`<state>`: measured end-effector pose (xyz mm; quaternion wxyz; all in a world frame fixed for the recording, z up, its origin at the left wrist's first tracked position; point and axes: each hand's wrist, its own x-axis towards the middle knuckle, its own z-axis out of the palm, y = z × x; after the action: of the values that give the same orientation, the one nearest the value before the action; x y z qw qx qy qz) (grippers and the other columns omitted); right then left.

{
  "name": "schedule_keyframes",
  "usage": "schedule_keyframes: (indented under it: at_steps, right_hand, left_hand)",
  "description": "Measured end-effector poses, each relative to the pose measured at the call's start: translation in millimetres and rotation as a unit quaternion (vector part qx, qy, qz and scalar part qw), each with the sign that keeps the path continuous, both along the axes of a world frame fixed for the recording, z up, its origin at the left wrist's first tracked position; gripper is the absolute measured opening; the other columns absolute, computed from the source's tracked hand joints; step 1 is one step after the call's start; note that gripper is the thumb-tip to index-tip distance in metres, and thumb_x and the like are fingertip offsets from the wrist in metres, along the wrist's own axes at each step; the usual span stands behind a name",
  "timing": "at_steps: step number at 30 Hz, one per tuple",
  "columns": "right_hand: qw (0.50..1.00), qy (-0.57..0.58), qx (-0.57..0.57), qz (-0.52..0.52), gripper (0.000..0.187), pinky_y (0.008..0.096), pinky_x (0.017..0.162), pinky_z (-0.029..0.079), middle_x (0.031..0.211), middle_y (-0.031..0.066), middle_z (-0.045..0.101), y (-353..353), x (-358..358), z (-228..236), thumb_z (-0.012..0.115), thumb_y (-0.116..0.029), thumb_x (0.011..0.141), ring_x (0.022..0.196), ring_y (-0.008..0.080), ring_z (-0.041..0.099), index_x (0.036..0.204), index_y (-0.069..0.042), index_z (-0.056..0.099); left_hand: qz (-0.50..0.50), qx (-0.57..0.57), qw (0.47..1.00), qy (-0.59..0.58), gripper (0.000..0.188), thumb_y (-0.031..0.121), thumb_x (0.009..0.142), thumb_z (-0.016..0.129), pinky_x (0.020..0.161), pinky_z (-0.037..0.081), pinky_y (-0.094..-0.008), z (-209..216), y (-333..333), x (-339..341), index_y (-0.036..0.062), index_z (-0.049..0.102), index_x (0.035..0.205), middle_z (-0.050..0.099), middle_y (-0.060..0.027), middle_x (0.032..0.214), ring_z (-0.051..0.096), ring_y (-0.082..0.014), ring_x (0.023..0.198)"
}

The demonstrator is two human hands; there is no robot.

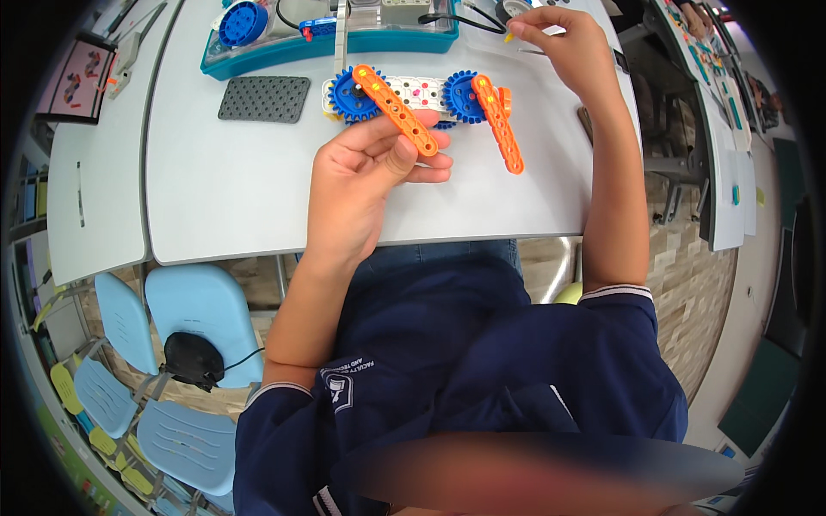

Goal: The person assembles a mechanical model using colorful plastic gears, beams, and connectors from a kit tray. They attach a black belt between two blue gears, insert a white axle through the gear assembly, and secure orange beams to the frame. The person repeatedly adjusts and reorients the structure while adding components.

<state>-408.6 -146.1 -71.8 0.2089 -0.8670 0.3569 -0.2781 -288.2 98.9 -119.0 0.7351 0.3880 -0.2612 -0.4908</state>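
My left hand (348, 193) pinches the free end of an orange perforated beam (396, 112) between thumb and fingers. That beam's upper end lies over a blue gear (346, 101) on a white building-block frame (404, 93). At the frame's right, a second blue gear (461, 96) carries another orange beam (496, 125), which slants down toward me, untouched. My right hand (572, 47) is raised at the table's far right, its fingers closed on a small yellow piece (508, 37). Most of that piece is hidden by the fingertips.
A teal-rimmed tray (327, 60) of parts stands at the far edge, with a blue wheel (243, 23) inside. Left of the frame lies a dark grey perforated plate (263, 99). A black cable (465, 19) runs near my right hand. Light blue chairs (198, 301) stand at the left.
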Motion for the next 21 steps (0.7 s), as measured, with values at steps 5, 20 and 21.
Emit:
schedule_keyframes:
  at_steps: [5, 20, 21]
  right_hand:
    - [0.997, -0.018, 0.029, 0.073, 0.016, 0.0197, 0.061, 0.041, 0.081, -0.0002, 0.070, 27.8, -20.9, 28.6, 0.075, -0.013, 0.082, 0.071, 0.0057, 0.057, 0.095, -0.004, 0.075]
    - [0.959, -0.089, -0.031, 0.267, 0.033, 0.0232, 0.057, 0.047, 0.083, 0.0094, 0.070, 117.3, -31.0, -2.5, 0.073, 0.008, 0.071, 0.069, 0.0159, 0.065, 0.103, -0.002, 0.074]
    - [0.959, -0.099, -0.056, 0.258, 0.032, 0.0236, 0.057, 0.047, 0.082, 0.0093, 0.070, 118.7, -28.5, -2.9, 0.073, 0.008, 0.071, 0.068, 0.0164, 0.064, 0.102, -0.002, 0.074]
  left_hand:
    - [-0.003, 0.001, 1.000, 0.002, 0.035, 0.017, 0.094, 0.065, 0.083, 0.058, -0.0358, 0.4, 0.1, -0.9, -0.0075, 0.061, 0.118, 0.068, -0.0183, 0.105, 0.070, -0.0239, 0.089]
    - [0.014, -0.021, 0.999, 0.034, 0.034, 0.015, 0.093, 0.066, 0.085, 0.056, -0.0334, 1.2, -2.3, -6.2, -0.0061, 0.061, 0.119, 0.069, -0.0139, 0.107, 0.067, -0.0196, 0.095]
    - [0.013, -0.020, 0.999, 0.028, 0.034, 0.015, 0.093, 0.066, 0.084, 0.056, -0.0331, 1.7, -2.1, -6.3, -0.0060, 0.061, 0.119, 0.069, -0.0137, 0.107, 0.067, -0.0195, 0.095]
